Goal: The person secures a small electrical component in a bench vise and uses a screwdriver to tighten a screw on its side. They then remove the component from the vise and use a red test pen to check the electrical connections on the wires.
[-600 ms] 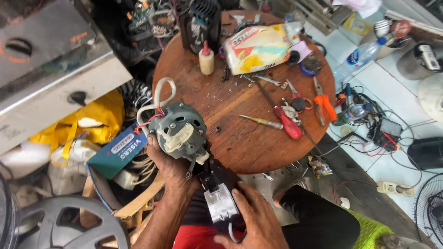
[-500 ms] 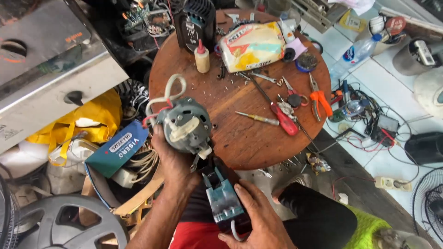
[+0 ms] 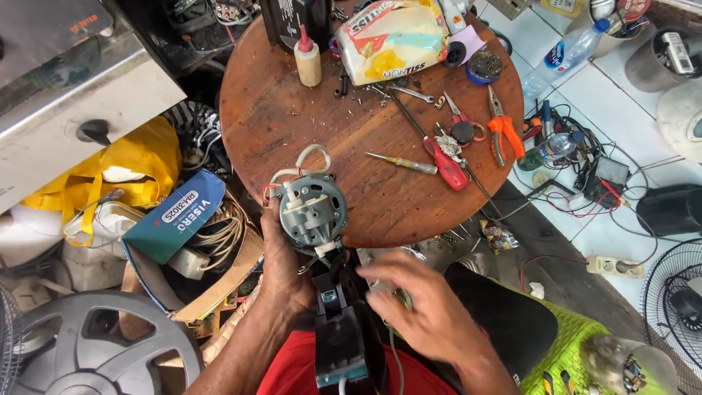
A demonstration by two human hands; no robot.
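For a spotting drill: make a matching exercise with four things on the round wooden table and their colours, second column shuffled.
Things:
1. Pliers
2. Thick screwdriver
3. Small squeeze bottle
4. Thin screwdriver

Colours:
A. Cream body, red cap
B. Orange handles
C. Yellowish clear handle
D. Red handle

Pairs: 1-B, 2-D, 3-A, 4-C

A dull grey metal fan motor [image 3: 313, 211] with pale plastic fittings sits above a black matt plastic housing [image 3: 342, 336], at the edge of a round table [image 3: 292, 124] of worn, scuffed brown wood bearing a glossy plastic bag [image 3: 391, 36] and a red-handled screwdriver [image 3: 447, 162].
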